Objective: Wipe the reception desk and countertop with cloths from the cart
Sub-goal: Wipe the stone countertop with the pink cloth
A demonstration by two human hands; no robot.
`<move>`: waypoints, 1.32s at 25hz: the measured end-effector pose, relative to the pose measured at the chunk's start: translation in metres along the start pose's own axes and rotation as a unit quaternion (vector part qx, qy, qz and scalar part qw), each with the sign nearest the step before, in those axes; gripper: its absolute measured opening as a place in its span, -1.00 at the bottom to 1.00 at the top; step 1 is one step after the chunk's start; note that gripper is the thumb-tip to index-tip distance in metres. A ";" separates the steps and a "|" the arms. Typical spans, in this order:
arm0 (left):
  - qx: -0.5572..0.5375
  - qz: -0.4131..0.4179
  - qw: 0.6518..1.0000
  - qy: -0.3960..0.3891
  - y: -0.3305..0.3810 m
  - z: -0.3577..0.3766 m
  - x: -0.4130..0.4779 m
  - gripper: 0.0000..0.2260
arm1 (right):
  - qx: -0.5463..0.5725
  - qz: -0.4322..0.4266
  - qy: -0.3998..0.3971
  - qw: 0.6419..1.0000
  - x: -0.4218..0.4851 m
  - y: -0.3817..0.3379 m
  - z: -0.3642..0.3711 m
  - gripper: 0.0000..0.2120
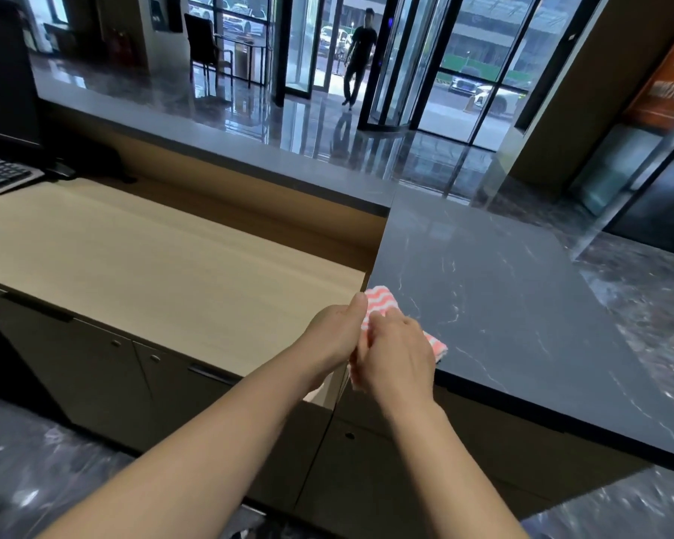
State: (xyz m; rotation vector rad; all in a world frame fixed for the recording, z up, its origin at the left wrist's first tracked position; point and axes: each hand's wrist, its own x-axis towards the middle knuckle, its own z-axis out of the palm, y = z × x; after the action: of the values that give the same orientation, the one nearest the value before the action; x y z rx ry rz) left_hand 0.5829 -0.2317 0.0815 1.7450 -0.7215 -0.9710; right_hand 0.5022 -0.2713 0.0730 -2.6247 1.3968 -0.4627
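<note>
A pink-and-white wavy-striped cloth lies at the near left corner of the dark marble countertop. Both hands grip it. My left hand holds its left edge, thumb up, over the gap beside the lower beige wooden desk. My right hand covers the cloth's middle, and a pink corner shows past its knuckles to the right. The cart is out of view.
A keyboard and a dark monitor stand at the desk's far left. A raised grey ledge runs behind the desk. Cabinet doors sit below. A person walks in the lobby by the glass doors.
</note>
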 end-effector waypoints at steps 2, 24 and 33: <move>-0.017 -0.017 1.000 0.001 -0.001 0.000 0.014 -0.52 | 0.013 -0.020 -0.035 0.999 0.016 -0.002 -0.007 -0.92; 0.060 -0.037 0.993 -0.090 0.078 -0.007 0.270 -0.75 | 0.000 0.030 -0.068 0.997 0.279 0.030 0.034 -0.63; -0.075 0.018 0.993 -0.086 0.087 -0.008 0.294 -0.72 | 0.040 0.037 -0.093 0.994 0.309 0.032 0.037 -0.61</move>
State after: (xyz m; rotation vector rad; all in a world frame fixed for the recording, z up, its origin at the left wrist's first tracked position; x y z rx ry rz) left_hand 0.7355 -0.4982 0.0811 1.5255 -0.7660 -1.1325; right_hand 0.6508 -0.5455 0.0936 -2.4702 1.3797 -0.2517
